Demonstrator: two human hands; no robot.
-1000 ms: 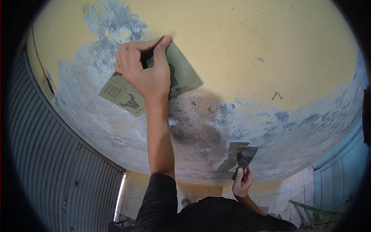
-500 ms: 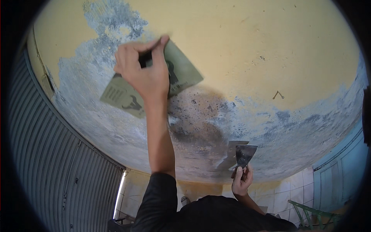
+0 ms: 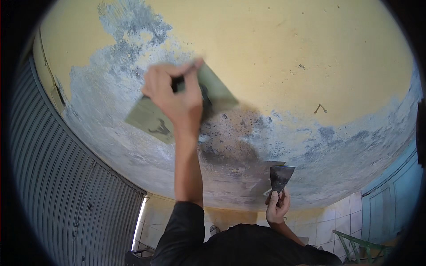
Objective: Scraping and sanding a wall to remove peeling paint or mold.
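My left hand point(image 3: 177, 97) is closed around the dark handle of an olive-green rectangular plastering trowel point(image 3: 148, 116). It holds the trowel's broad plate against or close to the patchy wall point(image 3: 239, 146); the exact contact is hidden and the hand is slightly blurred. Printed dark marks show on the plate's back. Lower down to the right, my right hand point(image 3: 278, 208) grips a putty knife point(image 3: 281, 177) by its handle. That knife's wide dark blade points up, and its shadow falls on the wall behind.
Yellow paint point(image 3: 266, 53) covers the upper wall, with grey, worn plaster below. Two small nails or hooks point(image 3: 320, 108) stick out at right. A grey roller shutter point(image 3: 57, 177) stands left, a blue door point(image 3: 388, 199) right. Green metal bars point(image 3: 361, 244) stand on the tiled floor point(image 3: 326, 228).
My left hand and the trowel have moved down and slightly right along the wall. My right hand with the putty knife has hardly moved.
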